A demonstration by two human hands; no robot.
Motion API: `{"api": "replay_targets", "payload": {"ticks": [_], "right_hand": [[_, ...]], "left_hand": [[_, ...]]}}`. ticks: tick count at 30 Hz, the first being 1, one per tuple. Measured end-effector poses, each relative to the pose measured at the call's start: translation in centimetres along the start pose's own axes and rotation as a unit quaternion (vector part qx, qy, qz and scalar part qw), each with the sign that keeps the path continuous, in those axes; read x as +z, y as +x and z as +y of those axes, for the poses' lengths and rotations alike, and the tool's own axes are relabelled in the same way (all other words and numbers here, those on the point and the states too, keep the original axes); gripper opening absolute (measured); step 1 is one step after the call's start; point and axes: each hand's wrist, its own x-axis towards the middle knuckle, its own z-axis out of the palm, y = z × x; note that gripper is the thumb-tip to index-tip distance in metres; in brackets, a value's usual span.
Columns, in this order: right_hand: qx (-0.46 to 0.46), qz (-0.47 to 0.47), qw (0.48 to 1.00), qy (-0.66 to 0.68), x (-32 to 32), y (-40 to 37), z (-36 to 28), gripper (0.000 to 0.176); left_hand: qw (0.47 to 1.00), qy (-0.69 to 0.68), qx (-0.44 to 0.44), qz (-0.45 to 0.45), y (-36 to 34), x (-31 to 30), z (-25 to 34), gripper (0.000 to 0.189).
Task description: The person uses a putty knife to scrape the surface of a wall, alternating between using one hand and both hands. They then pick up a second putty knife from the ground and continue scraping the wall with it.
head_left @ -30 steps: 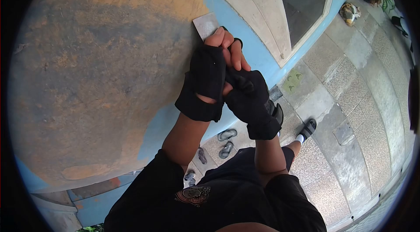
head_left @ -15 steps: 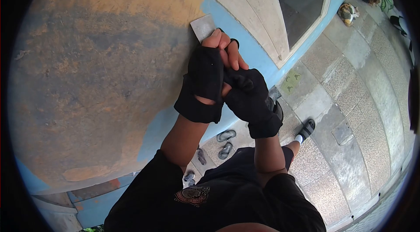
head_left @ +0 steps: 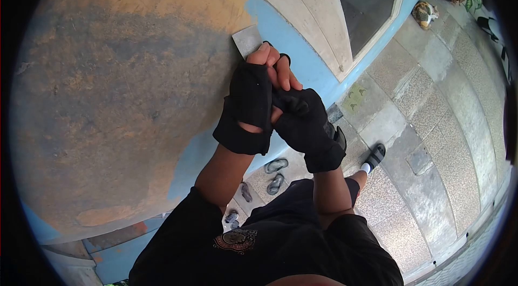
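My left hand (head_left: 248, 108) and right hand (head_left: 305, 124) wear black fingerless gloves. The scraper (head_left: 246, 39) has a dull grey blade. The wall (head_left: 118, 86) is mottled orange, brown and grey, with light blue paint along its edge. The floor tiles (head_left: 431, 102) are speckled grey-beige. My shirt (head_left: 280, 248) is black with a rust-coloured emblem.

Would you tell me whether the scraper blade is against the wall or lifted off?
Against it: the scraper blade lies on the wall, left hand and right hand clasped behind it.
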Motion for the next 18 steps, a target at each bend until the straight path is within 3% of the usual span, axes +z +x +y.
{"api": "replay_targets", "payload": {"ticks": [5, 8, 11, 14, 16, 17, 18], "right_hand": [[0.002, 0.007, 0.999, 0.053, -0.3, 0.6, -1.1, 0.005], [-0.006, 0.027, 0.999, -0.027, -0.2, 0.1, -0.4, 0.017], [0.008, -0.036, 0.999, 0.003, -1.3, 0.9, -0.4, 0.016], [0.009, -0.037, 0.999, -0.038, -1.4, 1.0, -0.9, 0.03], [-0.025, 0.065, 0.997, 0.027, -0.2, 0.2, -1.1, 0.051], [-0.028, 0.064, 0.997, 0.026, -0.3, -0.2, -1.2, 0.051], [0.005, 0.027, 0.999, 0.018, -0.7, -1.0, -1.2, 0.061]], "left_hand": [[0.999, -0.006, 0.001, 0.036, 0.2, 1.3, 0.8, 0.031], [0.999, -0.018, 0.014, 0.023, 0.4, 0.2, -0.1, 0.031], [0.999, 0.006, 0.018, 0.032, 1.0, 1.4, 1.2, 0.032], [0.999, -0.016, 0.029, -0.036, 1.0, 0.2, 0.5, 0.032], [0.999, 0.022, 0.036, 0.01, -0.9, 1.1, -0.2, 0.033], [0.996, 0.056, 0.038, 0.057, -1.8, 1.4, -0.7, 0.037], [0.994, 0.094, 0.062, 0.013, -2.4, -0.2, -1.4, 0.047]]}}
